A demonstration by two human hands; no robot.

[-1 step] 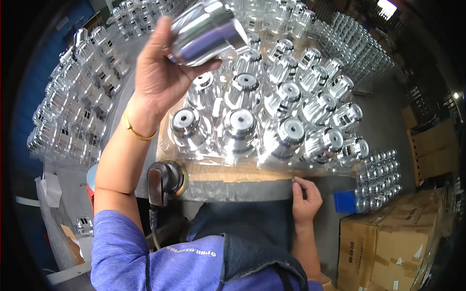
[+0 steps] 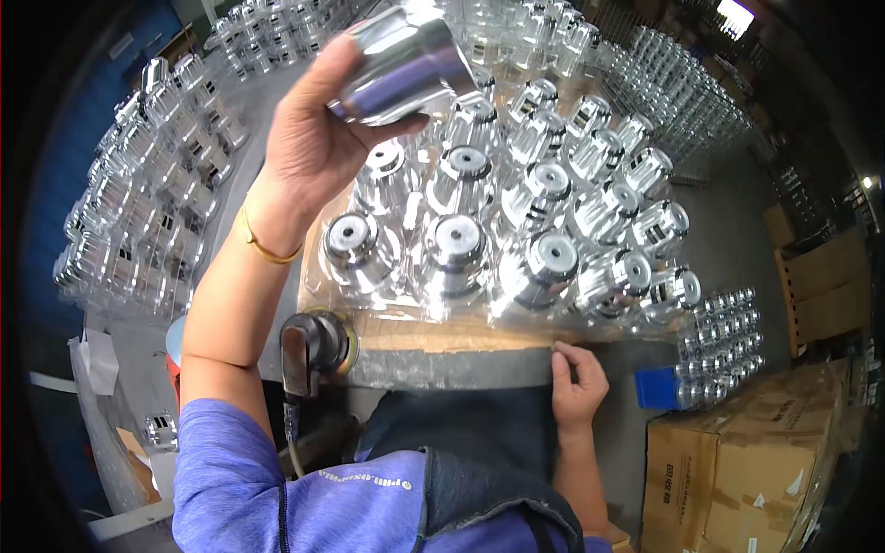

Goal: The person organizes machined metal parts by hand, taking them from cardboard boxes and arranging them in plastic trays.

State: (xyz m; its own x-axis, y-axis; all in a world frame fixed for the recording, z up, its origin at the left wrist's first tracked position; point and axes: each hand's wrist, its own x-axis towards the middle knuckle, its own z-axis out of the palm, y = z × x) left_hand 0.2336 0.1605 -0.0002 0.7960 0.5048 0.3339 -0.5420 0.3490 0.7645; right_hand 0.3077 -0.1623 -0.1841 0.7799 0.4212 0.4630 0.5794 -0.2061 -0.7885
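Observation:
My left hand (image 2: 318, 138) grips a shiny chrome metal cup (image 2: 406, 69), raised and tilted above the far left of the table. Fingers and thumb wrap its lower end. My right hand (image 2: 581, 382) is closed in a pinch at the table's front edge; what it holds, if anything, I cannot make out. Beyond it, several similar chrome cups (image 2: 456, 241) stand bottom up in clear plastic trays. Below my left forearm, a black palm sander (image 2: 318, 346) with a yellow-rimmed round pad lies at the table's front left, its hose hanging down.
Stacked trays of chrome pieces (image 2: 138, 184) rise at the left, with more stacks (image 2: 682, 83) at the far right. Brown cardboard (image 2: 461, 334) covers part of the grey table edge (image 2: 442, 369). A blue bin (image 2: 655, 389) and a large carton (image 2: 728, 470) sit at the right.
My left hand and the chrome cup have shifted slightly right. My right hand has moved a little left and down, still pinched.

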